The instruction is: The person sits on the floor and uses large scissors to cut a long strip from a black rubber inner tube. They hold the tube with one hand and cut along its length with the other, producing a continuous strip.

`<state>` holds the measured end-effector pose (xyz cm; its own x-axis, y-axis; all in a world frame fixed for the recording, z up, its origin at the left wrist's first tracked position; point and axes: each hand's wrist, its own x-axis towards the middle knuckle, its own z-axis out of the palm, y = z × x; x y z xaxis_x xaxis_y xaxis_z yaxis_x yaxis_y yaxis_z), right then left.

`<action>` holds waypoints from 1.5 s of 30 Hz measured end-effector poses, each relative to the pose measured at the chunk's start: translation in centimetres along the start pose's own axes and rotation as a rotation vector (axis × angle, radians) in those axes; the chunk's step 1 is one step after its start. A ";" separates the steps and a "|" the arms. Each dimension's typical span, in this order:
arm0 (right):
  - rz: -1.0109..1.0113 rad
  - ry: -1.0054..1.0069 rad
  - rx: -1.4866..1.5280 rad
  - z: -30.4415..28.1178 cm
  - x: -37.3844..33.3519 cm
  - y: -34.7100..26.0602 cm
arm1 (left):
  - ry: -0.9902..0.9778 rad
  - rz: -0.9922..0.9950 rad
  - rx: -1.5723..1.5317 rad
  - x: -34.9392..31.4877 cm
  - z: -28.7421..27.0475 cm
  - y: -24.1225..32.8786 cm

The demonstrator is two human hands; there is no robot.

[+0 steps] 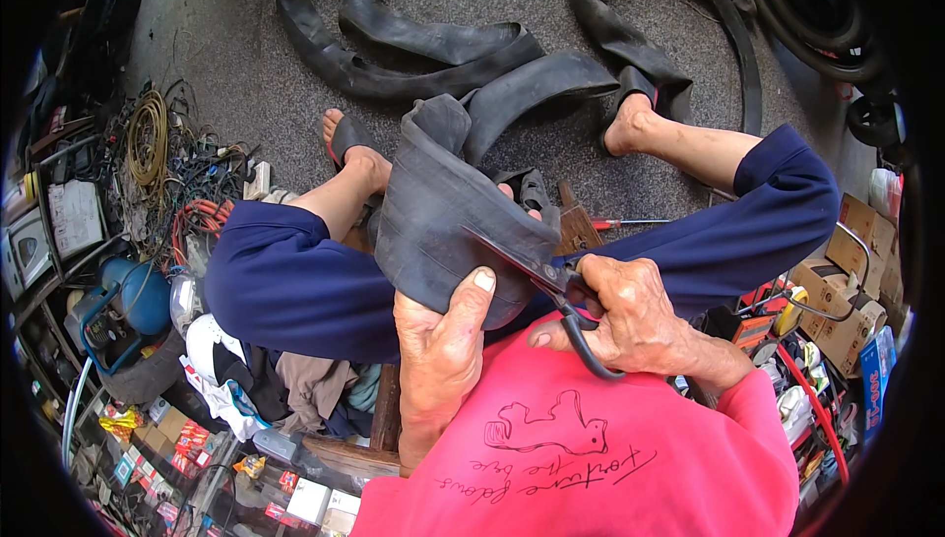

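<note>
A wide black rubber inner tube point(433, 207) rises over my lap, its near end gripped by my left hand point(438, 350). The left thumb presses on the near face, while most of that hand's fingers are behind the rubber. My right hand point(635, 315) has its fingers wrapped in the handles of a pair of black scissors point(553, 277). The blades point up and left, lying across the rubber near its right edge. How far they are parted is hard to make out. Beyond my lap, a strip of the tube runs over the floor.
More black tubing point(423, 40) lies looped on the grey floor point(226, 25) ahead, near my sandalled feet. Left are tangled wires point(148, 138), a blue compressor-like tank point(143, 296) and small boxes. A red-handled tool point(615, 224) lies beyond my lap; cardboard boxes point(842, 315) stand right.
</note>
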<state>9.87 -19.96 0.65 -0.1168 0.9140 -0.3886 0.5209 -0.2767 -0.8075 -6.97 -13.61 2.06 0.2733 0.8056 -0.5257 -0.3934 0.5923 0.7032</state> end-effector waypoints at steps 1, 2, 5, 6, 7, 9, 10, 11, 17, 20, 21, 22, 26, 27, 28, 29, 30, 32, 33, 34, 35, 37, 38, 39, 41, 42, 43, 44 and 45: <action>-0.001 0.000 0.005 0.0 0.0 0.0 | -0.007 0.006 0.002 0.0 0.0 0.0; -0.002 -0.001 0.009 0.0 -0.1 0.0 | -0.013 0.012 0.003 0.0 -0.2 -0.1; -0.011 0.009 0.054 0.0 -0.2 0.2 | -0.031 -0.010 -0.047 -0.2 -0.3 -0.2; -0.015 0.015 0.075 0.0 -0.3 0.3 | -0.037 -0.025 -0.073 -0.2 -0.3 -0.1; -0.038 0.035 0.083 0.0 -0.3 0.4 | -0.077 -0.032 -0.083 -0.2 -0.4 -0.1; -0.086 0.075 0.098 -0.2 -0.4 0.7 | -0.154 -0.043 -0.102 0.0 -0.4 0.0; -0.091 0.070 0.087 -0.1 -0.6 1.2 | -0.119 -0.130 -0.387 0.2 -0.7 0.2; -0.094 0.057 0.076 -0.2 -0.8 1.5 | -0.083 -0.218 -0.666 0.7 -1.1 0.5; -0.056 0.020 0.027 0.0 -1.5 2.2 | -0.022 -0.225 -0.434 3.0 -3.2 0.4; -0.038 0.011 0.010 -0.1 -1.7 2.1 | -0.011 -0.114 -0.352 2.3 -1.7 0.8; -0.045 0.018 0.004 0.0 -1.6 2.0 | -0.008 -0.074 -0.347 2.0 -1.4 0.9; -0.053 0.024 -0.002 0.0 -1.6 2.0 | -0.010 -0.069 -0.325 1.8 -1.2 1.1; -0.053 0.021 -0.011 0.0 -1.6 2.0 | -0.032 -0.042 -0.251 1.5 -1.0 1.5; -0.057 0.017 -0.022 -0.1 -1.5 1.8 | -0.037 -0.032 -0.237 1.4 -0.9 1.5; -0.061 0.012 -0.032 -0.1 -1.5 1.7 | -0.040 -0.025 -0.213 1.3 -1.1 1.5; -0.072 0.027 -0.015 0.0 -1.4 1.7 | -0.042 -0.019 -0.191 1.2 -1.3 1.5; -0.083 0.042 0.002 0.2 -1.3 1.5 | -0.043 -0.013 -0.168 1.0 -1.4 1.4; -0.080 0.037 0.016 0.3 -1.1 1.3 | -0.037 0.024 -0.130 0.8 -1.2 1.4; -0.066 0.018 0.013 0.2 -1.0 1.1 | -0.033 0.041 -0.110 0.7 -1.1 1.4; -0.052 -0.002 0.011 0.1 -1.0 0.9 | -0.028 0.043 -0.111 0.7 -1.0 1.4; -0.047 -0.022 0.007 0.1 -1.0 0.9 | -0.019 0.048 -0.112 0.6 -0.8 1.6; -0.037 -0.061 -0.002 0.0 -1.0 0.7 | -0.002 0.046 -0.111 0.3 -0.5 2.0; -0.027 -0.073 0.021 -0.2 -1.0 0.5 | 0.005 0.037 -0.110 0.1 -0.3 2.2; -0.017 -0.085 0.043 -0.4 -1.1 0.3 | 0.012 0.028 -0.110 0.0 -0.2 2.3; -0.002 -0.096 0.075 -0.6 -1.2 0.1 | 0.021 -0.002 -0.118 -0.1 0.0 2.4; 0.003 -0.096 0.084 -0.6 -1.3 0.1 | 0.026 -0.017 -0.122 -0.1 0.0 2.5; 0.008 -0.095 0.093 -0.6 -1.5 0.1 | 0.027 -0.026 -0.130 -0.1 0.0 2.5; 0.004 -0.091 0.085 -0.6 -1.6 0.2 | 0.025 -0.033 -0.138 -0.1 0.1 2.5; 0.000 -0.086 0.077 -0.5 -1.7 0.3 | 0.022 -0.040 -0.146 -0.1 0.2 2.4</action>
<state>10.66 -21.47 1.28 -0.1909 0.8859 -0.4227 0.4544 -0.3019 -0.8381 -7.82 -12.21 3.89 0.2721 0.7800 -0.5635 -0.5067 0.6140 0.6052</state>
